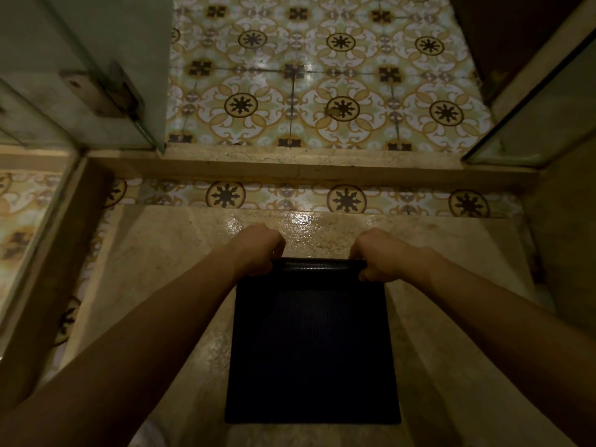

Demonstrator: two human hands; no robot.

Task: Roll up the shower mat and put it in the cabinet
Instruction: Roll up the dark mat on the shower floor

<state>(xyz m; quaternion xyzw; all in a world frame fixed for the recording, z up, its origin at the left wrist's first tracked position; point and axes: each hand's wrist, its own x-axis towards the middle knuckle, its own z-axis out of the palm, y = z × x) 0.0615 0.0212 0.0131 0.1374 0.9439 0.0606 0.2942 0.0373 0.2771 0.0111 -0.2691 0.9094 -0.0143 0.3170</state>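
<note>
A dark, ribbed shower mat (pixel 311 350) lies flat on the wet beige shower floor, in the lower middle of the head view. Its far edge is curled over into a thin roll (pixel 317 263). My left hand (pixel 258 251) grips the left end of that roll. My right hand (pixel 379 256) grips the right end. Both forearms reach in from the bottom corners. No cabinet is in view.
A raised stone threshold (pixel 306 164) crosses the view beyond the hands, with patterned floor tiles (pixel 322 82) behind it. A glass door with a metal hinge (pixel 106 91) stands at the left, and a glass panel (pixel 541 124) at the right.
</note>
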